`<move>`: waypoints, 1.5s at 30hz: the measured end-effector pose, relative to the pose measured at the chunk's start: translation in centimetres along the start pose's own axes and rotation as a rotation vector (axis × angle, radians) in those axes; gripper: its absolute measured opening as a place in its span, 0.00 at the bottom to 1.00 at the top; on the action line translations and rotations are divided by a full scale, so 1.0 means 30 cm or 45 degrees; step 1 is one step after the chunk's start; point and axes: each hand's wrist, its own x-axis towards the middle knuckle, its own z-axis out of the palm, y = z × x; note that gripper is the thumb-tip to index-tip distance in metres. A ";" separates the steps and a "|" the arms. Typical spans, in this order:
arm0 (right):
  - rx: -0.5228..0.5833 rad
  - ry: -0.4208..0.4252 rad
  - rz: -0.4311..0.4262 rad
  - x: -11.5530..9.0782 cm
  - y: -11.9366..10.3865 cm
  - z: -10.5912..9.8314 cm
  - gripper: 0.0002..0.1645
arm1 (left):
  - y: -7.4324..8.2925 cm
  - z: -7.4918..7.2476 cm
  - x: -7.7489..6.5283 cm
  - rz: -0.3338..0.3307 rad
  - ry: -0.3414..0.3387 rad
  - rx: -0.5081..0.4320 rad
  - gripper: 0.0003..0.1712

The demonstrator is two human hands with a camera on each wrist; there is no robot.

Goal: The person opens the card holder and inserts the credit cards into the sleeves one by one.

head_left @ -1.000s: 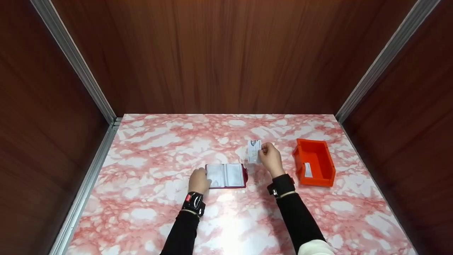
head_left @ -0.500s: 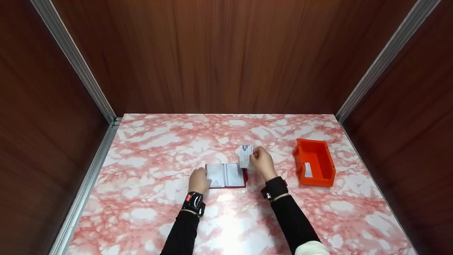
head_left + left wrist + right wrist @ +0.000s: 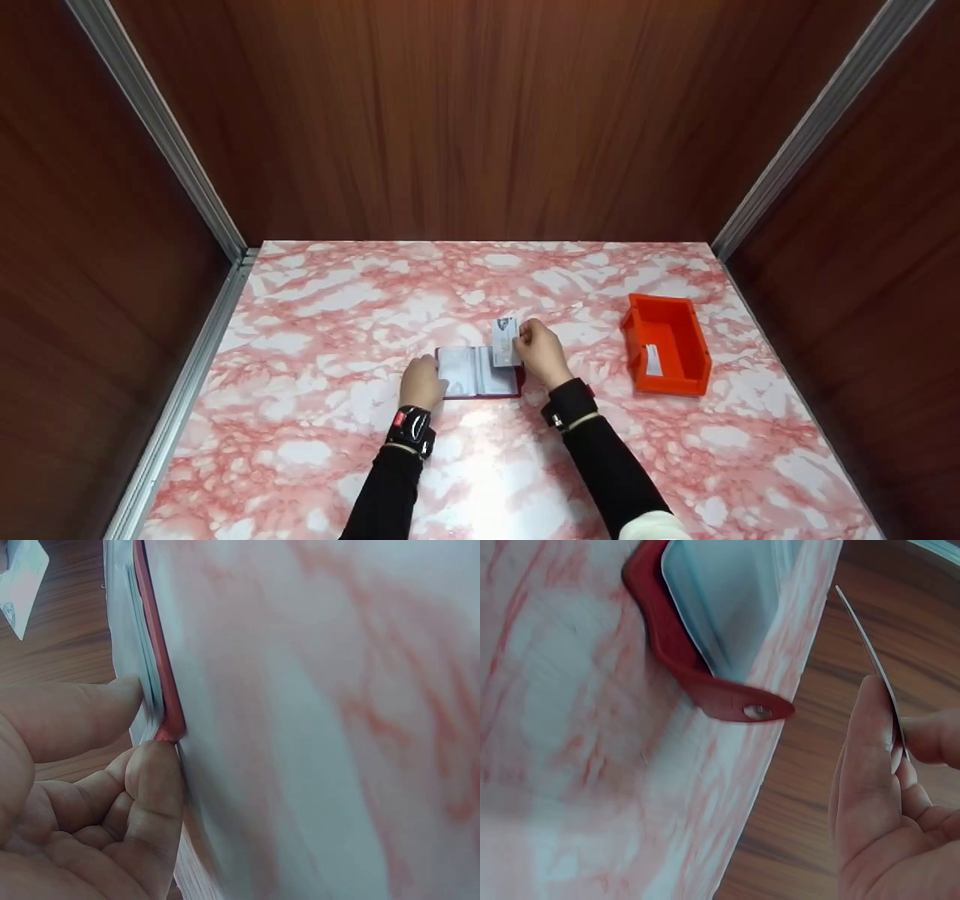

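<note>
A card holder (image 3: 457, 370) lies spread on the table, its clear plastic sleeves up and a red cover beneath. My left hand (image 3: 421, 382) grips its left edge. In the left wrist view the thumb (image 3: 82, 716) presses on the sleeves while a finger bends against the red cover (image 3: 169, 701). Above the holder's right page, my right hand (image 3: 541, 352) pinches a pale printed card (image 3: 505, 334) by its right side. The right wrist view has that card (image 3: 874, 652) edge-on between thumb and fingers, apart from the holder's red snap strap (image 3: 739, 701).
An orange bin (image 3: 675, 337) with a white label stands on the right of the pink-and-white marbled table (image 3: 315, 435). Brown wood-grain walls (image 3: 450, 120) rise at the back and both sides, with metal rails in the corners.
My right hand has carried the card left and toward me, from beside the card holder to over its right page. The left hand and the holder have stayed in place.
</note>
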 end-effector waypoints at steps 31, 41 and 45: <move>-0.108 -0.120 -0.056 -0.034 -0.020 0.107 0.05 | 0.008 -0.003 -0.001 0.014 0.013 0.029 0.12; -0.145 -0.150 -0.034 -0.034 -0.027 0.122 0.05 | 0.005 -0.002 -0.004 0.002 0.011 0.009 0.12; -0.153 -0.166 -0.025 -0.033 -0.023 0.129 0.05 | 0.002 -0.001 -0.003 0.008 0.007 0.015 0.11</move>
